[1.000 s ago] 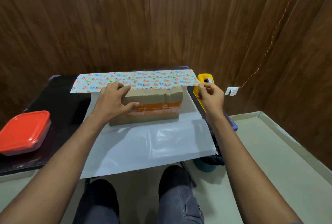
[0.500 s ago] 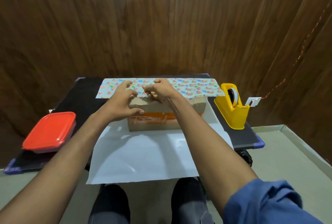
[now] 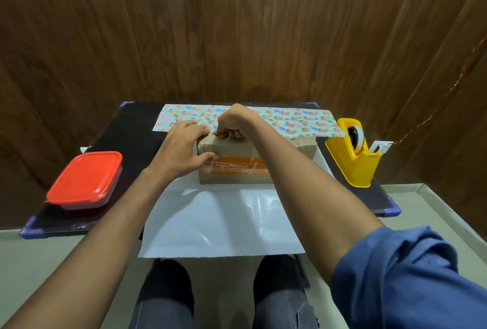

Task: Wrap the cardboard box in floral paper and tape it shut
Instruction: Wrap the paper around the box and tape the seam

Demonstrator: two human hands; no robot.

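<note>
Presently, the cardboard box [image 3: 237,167] lies on the white underside of the floral paper [image 3: 284,120], mid-tabletop [image 3: 126,128], with an orange band marked FRAGILE across its near face. The far flap of the paper is folded toward the box, printed side up, and its edge reaches the box's top.

Left grip [image 3: 181,149]: the left hand rests on the left end of the box, fingers fairly straight and spread over the top edge and the paper's edge, thumb laid against the near face beside the orange band. It presses; it clasps nothing.

Right grip [image 3: 234,124]: the right hand sits just right of the left one, touching or nearly touching it, on the top of the box. Its fingers are curled, fingertips pinching at the edge of the floral paper where that edge meets the box top. Whether a strip of tape is also between the fingertips cannot be told.

Right of the right grip, well apart, a yellow tape dispenser [image 3: 355,160] stands on the tabletop beside the end of the paper, a tape end sticking up from its cutter. Left of the left grip, near the tabletop edge, sits a container with a red lid [image 3: 85,179]. The white sheet overhangs the near edge above the person's knees [image 3: 168,294].
</note>
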